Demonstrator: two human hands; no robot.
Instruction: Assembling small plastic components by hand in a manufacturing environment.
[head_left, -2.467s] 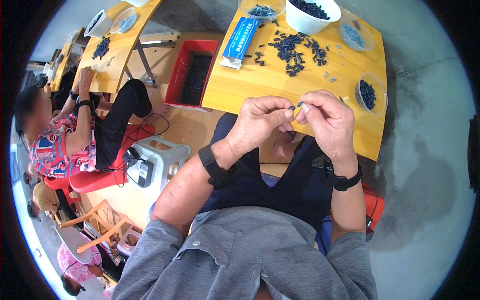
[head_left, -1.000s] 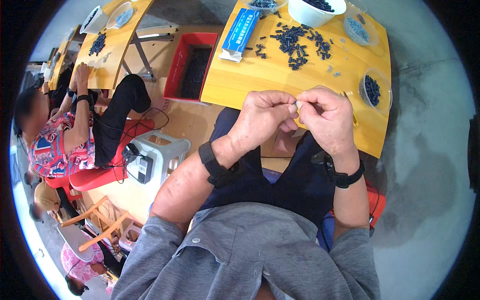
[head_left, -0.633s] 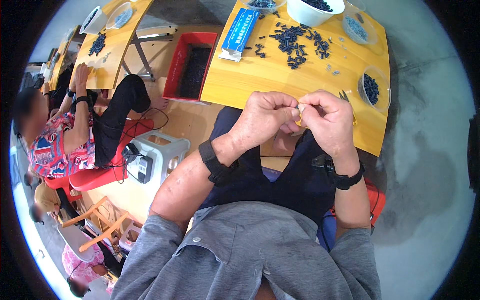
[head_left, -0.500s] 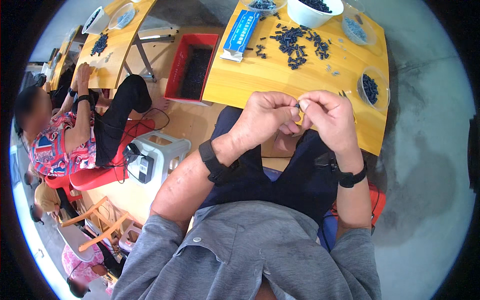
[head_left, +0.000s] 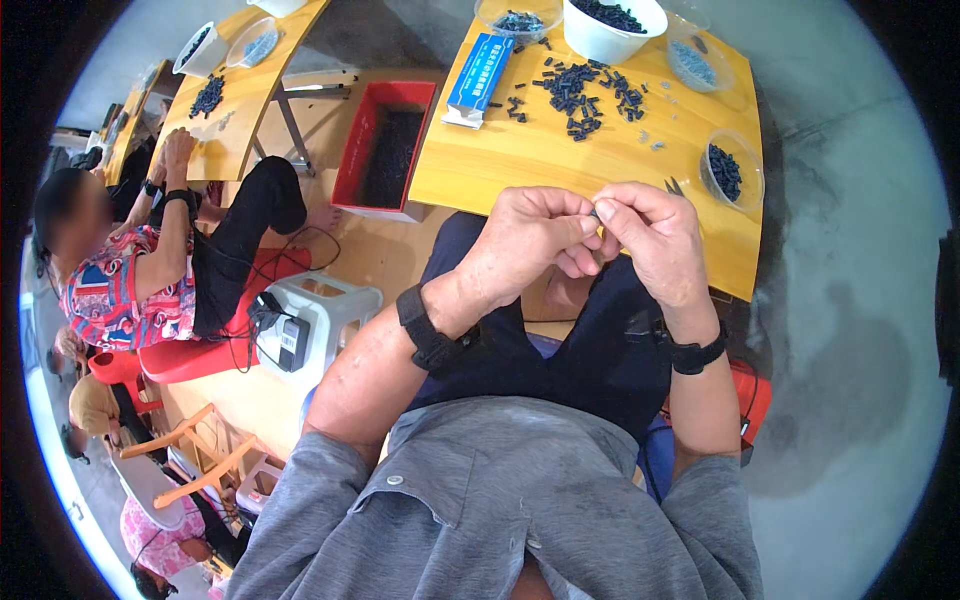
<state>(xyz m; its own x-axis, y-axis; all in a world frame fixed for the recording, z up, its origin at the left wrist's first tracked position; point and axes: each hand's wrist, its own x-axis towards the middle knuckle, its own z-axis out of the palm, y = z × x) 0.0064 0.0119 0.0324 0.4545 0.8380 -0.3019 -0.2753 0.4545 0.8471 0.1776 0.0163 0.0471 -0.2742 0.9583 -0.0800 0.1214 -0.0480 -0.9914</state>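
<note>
My left hand [head_left: 535,240] and my right hand [head_left: 660,245] meet just off the table's near edge, thumbs and forefingers pinched together. Between the fingertips is a small dark piece [head_left: 595,213], mostly covered, so its exact kind does not show. Beyond the hands, a loose heap of short black cylindrical pieces [head_left: 572,92] lies on the yellow table [head_left: 470,165]. Closest to my right hand is a clear round tub [head_left: 752,192] of similar black pieces. The pointed dark tips of a tool [head_left: 675,187] show beside that hand, the rest hidden.
A white bowl [head_left: 600,45] of black pieces stands at the back, between clear tubs holding light blue bits [head_left: 692,66]. A blue box [head_left: 482,75] lies at left. Below stands a red bin [head_left: 420,120]. Another person [head_left: 130,260] sits at a table further left.
The view has shifted a little, so the table and its contents sit slightly further left. Both hands keep their pinch together, with only small finger movement.
</note>
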